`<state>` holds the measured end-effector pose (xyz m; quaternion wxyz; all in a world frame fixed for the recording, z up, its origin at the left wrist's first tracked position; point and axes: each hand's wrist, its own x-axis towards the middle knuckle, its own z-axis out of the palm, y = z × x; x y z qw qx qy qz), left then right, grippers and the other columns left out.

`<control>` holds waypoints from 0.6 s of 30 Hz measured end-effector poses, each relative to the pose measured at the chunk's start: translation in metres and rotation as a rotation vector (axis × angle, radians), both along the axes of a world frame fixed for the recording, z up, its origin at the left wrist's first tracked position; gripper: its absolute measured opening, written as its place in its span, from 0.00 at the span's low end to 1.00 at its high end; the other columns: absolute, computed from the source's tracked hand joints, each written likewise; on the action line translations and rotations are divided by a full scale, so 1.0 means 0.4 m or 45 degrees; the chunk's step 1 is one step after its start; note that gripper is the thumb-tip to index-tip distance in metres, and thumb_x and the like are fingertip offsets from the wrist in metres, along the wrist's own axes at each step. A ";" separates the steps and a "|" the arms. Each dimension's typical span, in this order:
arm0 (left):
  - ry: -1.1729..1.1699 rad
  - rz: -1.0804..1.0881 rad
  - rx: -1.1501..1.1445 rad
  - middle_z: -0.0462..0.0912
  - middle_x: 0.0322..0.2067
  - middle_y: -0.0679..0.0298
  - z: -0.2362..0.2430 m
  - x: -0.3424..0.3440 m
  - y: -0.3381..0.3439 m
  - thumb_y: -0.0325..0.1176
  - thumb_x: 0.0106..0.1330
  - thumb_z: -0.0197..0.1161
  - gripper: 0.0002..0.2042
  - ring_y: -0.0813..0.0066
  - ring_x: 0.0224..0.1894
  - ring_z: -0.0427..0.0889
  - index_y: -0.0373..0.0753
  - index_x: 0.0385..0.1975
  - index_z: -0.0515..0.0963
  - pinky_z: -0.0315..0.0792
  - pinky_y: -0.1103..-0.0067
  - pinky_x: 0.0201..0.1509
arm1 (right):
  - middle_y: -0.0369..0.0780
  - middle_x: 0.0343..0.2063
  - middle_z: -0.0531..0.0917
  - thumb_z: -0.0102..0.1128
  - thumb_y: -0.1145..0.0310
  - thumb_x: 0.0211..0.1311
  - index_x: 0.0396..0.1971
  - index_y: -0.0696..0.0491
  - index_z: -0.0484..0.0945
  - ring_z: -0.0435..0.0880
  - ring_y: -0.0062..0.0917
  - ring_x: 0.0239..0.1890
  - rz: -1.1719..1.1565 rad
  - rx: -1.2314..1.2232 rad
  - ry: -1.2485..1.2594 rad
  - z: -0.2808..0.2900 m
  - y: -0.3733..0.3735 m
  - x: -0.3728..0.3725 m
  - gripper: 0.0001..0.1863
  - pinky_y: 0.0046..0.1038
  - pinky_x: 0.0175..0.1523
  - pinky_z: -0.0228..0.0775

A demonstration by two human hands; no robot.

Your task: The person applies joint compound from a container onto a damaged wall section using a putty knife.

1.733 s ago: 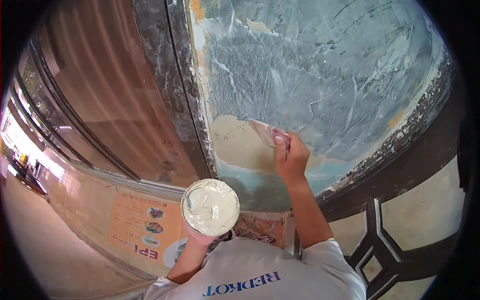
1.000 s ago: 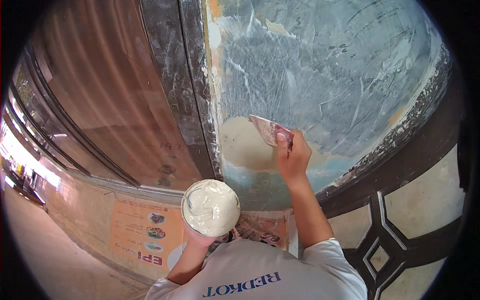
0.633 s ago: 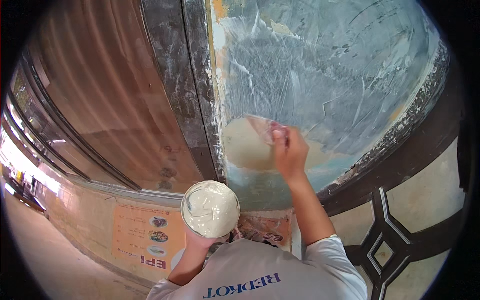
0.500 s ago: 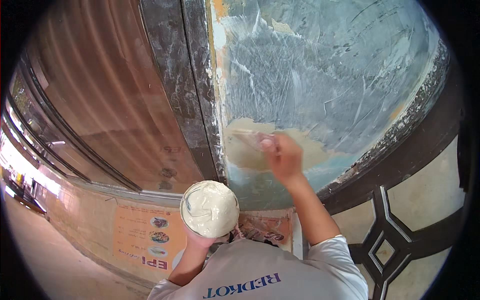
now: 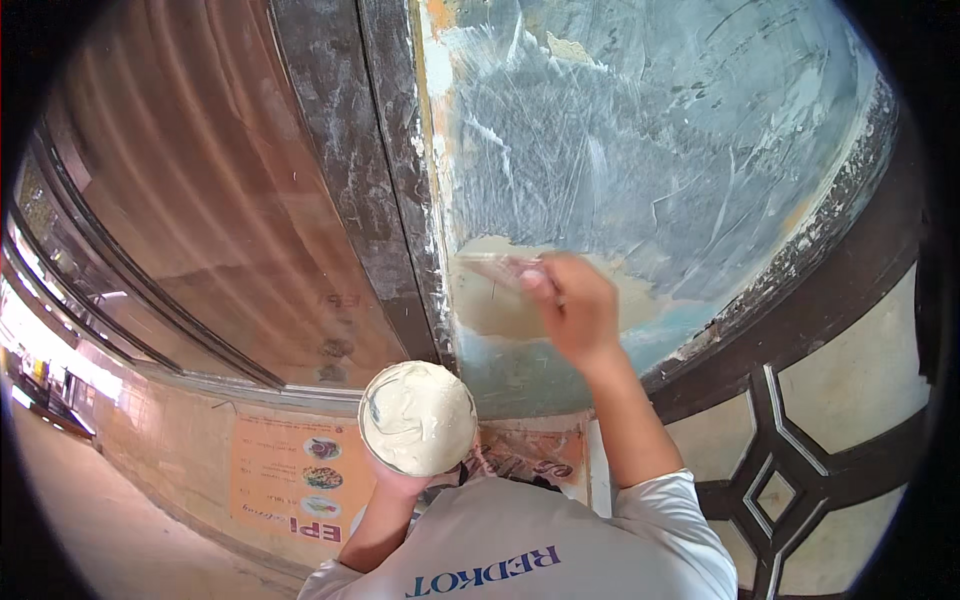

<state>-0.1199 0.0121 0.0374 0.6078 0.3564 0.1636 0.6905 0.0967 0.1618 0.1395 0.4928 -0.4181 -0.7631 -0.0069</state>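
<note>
My left hand (image 5: 400, 484) holds a round tub (image 5: 363, 432) from below, its fingers mostly hidden under it. Creamy off-white putty (image 5: 425, 415) fills the tub nearly to the rim, with swirl marks on top. My right hand (image 5: 582, 312) is closed around a putty knife (image 5: 497, 266), slightly blurred, whose blade points left toward the wall's edge strip. Behind the blade spreads a beige putty patch (image 5: 490, 312) on the blue-grey wall (image 5: 620, 150). Whether the blade touches the wall, I cannot tell.
Left of the wall stands a dark, flaking frame post (image 5: 345, 130), beside a glass pane with a brown curtain (image 5: 220, 180) behind it. An orange poster (image 5: 285, 470) hangs below the window. On the right is a dark lattice with cream panels (image 5: 850, 380).
The putty knife now lies flatter, and my right hand has shifted slightly right and up. My left hand keeps the tub in nearly the same place.
</note>
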 end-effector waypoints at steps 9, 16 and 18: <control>0.253 0.043 0.025 0.62 0.68 0.54 0.006 -0.011 0.008 0.57 0.69 0.42 0.32 0.49 0.68 0.65 0.45 0.68 0.62 0.60 0.48 0.69 | 0.39 0.30 0.82 0.59 0.63 0.64 0.33 0.49 0.79 0.82 0.37 0.34 -0.079 -0.063 -0.213 -0.095 0.055 0.041 0.07 0.38 0.37 0.73; 0.175 -0.027 0.149 0.62 0.68 0.54 0.021 -0.006 0.016 0.59 0.69 0.42 0.33 0.49 0.68 0.63 0.45 0.69 0.61 0.58 0.48 0.70 | 0.41 0.30 0.83 0.60 0.63 0.65 0.34 0.51 0.79 0.81 0.38 0.31 -0.011 -0.010 0.190 -0.003 -0.010 0.055 0.07 0.35 0.37 0.73; 0.162 -0.057 0.181 0.62 0.68 0.54 0.025 -0.003 0.017 0.59 0.69 0.42 0.33 0.49 0.69 0.63 0.45 0.69 0.61 0.58 0.48 0.70 | 0.42 0.30 0.82 0.60 0.62 0.66 0.34 0.52 0.79 0.81 0.38 0.31 0.108 -0.005 0.030 -0.091 -0.001 0.049 0.08 0.35 0.38 0.74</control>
